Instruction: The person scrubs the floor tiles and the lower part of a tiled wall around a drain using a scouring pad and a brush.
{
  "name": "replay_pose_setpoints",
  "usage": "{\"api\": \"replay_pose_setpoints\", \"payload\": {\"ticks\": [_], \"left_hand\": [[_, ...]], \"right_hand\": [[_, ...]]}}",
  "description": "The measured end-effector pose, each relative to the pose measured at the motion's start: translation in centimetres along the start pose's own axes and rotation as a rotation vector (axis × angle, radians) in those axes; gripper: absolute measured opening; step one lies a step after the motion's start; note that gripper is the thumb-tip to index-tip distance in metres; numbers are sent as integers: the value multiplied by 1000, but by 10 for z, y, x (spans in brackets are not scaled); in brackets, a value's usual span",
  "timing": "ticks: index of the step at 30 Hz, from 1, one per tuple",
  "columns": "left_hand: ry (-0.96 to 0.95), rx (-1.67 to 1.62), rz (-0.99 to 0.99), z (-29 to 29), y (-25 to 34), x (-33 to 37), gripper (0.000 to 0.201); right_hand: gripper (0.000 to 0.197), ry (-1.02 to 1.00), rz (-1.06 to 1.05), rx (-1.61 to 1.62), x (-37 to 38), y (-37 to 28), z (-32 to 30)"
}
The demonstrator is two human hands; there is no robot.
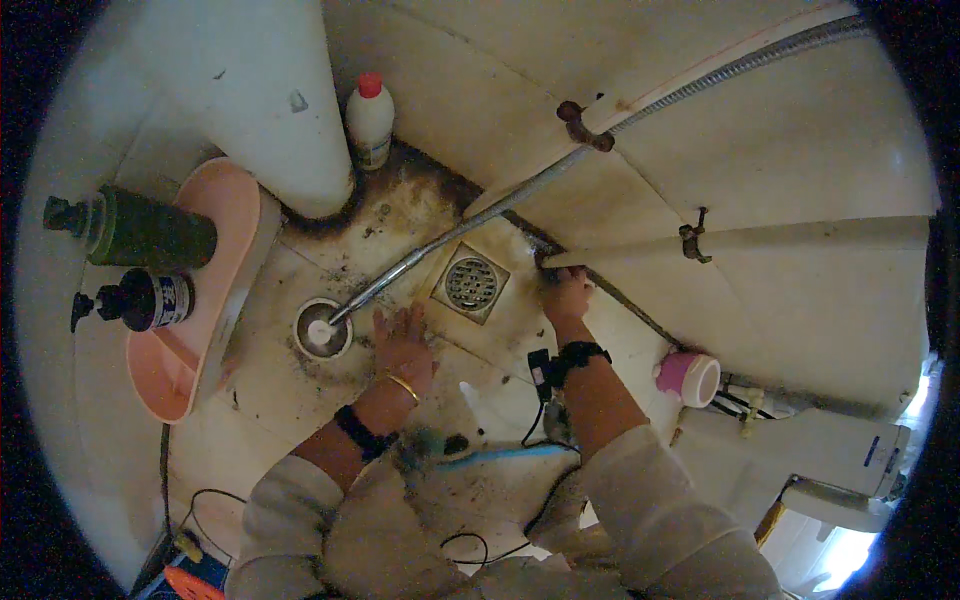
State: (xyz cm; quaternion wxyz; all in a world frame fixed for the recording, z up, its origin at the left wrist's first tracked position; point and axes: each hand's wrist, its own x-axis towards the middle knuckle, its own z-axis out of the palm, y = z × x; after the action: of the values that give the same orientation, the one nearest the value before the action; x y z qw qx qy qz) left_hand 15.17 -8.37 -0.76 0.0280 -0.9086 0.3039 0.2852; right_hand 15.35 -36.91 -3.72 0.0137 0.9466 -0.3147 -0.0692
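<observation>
My left hand (pixel 405 352) lies on the stained floor with its fingers spread, right of a round drain hole (pixel 323 328). A grey drain hose (pixel 400 270) runs from that hole up toward the right wall. My right hand (pixel 567 297) is closed low down where the floor meets the wall, beside the foot of a pale pipe (pixel 640 246). Something dark shows at its fingertips, too small to name. Between and beyond my hands sits a square metal floor drain (pixel 471 283) with a slotted round grate.
A pink shelf tray (pixel 160 390) on the left holds a green pump bottle (pixel 150 230) and a dark pump bottle (pixel 150 300). A white bottle with red cap (pixel 371 125) stands in the far corner. Right lies a pink-and-white cup (pixel 688 378). A blue-handled brush (pixel 510 453) lies near me.
</observation>
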Motion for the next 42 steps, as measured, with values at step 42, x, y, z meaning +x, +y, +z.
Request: {"api": "replay_pose_setpoints", "payload": {"ticks": [42], "left_hand": [[-1, 27, -21, 3, -13, -8, 61]], "right_hand": [[34, -11, -228, -162, 6, -95, 5]]}}
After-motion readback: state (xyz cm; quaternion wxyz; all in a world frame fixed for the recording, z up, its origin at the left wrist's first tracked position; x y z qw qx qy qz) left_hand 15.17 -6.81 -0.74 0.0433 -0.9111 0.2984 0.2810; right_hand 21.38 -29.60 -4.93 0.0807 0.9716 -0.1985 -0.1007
